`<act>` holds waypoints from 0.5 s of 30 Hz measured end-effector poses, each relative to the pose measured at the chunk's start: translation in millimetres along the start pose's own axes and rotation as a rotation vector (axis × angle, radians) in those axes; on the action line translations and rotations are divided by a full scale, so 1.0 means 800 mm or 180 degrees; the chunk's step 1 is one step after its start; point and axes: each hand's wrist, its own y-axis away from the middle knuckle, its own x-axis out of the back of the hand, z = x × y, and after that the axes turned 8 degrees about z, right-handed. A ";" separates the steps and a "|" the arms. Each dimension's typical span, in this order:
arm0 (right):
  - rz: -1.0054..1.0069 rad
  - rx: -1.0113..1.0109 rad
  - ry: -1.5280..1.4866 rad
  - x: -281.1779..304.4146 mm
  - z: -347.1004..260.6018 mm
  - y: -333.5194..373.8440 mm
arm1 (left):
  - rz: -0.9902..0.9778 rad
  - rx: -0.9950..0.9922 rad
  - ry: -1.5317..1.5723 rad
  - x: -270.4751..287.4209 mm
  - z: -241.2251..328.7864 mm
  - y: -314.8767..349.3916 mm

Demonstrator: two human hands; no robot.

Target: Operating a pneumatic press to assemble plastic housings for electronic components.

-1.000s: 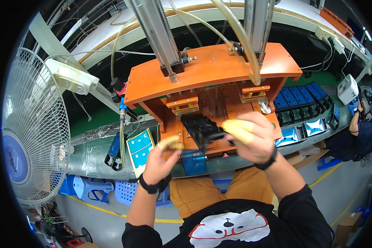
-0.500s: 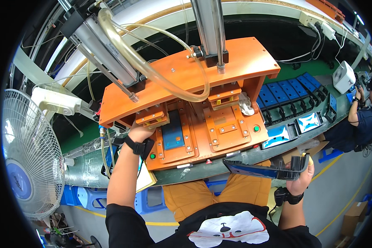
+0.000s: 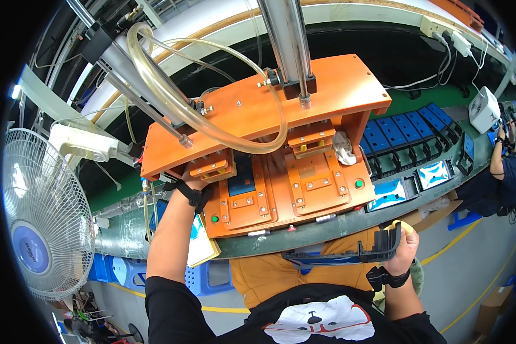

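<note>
My right hand (image 3: 404, 252) grips one end of a long black plastic housing (image 3: 372, 252) with a blue face, held level above my lap in front of the bench. A yellow covering shows on a fingertip of that hand. My left hand (image 3: 195, 179) reaches in beneath the left pressing block (image 3: 211, 166) of the orange press (image 3: 241, 112); its fingers are hidden behind the block. Just right of that block, a flat blue panel (image 3: 242, 182) lies in the left fixture, its far end in shadow under the press. The right fixture (image 3: 318, 180) holds no panel.
Several blue-and-black housings (image 3: 404, 135) stand in a row on the green bench at right, near two shiny film-covered parts (image 3: 387, 195). A fan (image 3: 46, 218) stands at left. Clear hoses (image 3: 212, 137) loop over the press. Another person (image 3: 501, 172) works at far right.
The blue panel in the left fixture has shifted away from me, baring the near plate. My right hand has moved left and slightly down, turning the black housing. My left hand stays under the block.
</note>
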 end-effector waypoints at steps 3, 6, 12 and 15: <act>0.0074 0.0062 0.0036 -0.006 0.003 0.000 | 0.0092 -0.0217 -0.0439 0.000 0.003 0.003; 0.0003 0.0047 -0.0030 -0.013 0.006 0.000 | -0.0080 0.0128 0.0473 -0.008 0.004 0.005; 0.0041 -0.0051 0.0031 -0.031 0.011 0.006 | -0.0175 0.0525 0.1547 -0.002 0.009 0.014; -0.0040 -0.0084 0.0077 -0.038 0.013 0.009 | -0.0385 0.0635 0.1691 0.024 0.014 0.010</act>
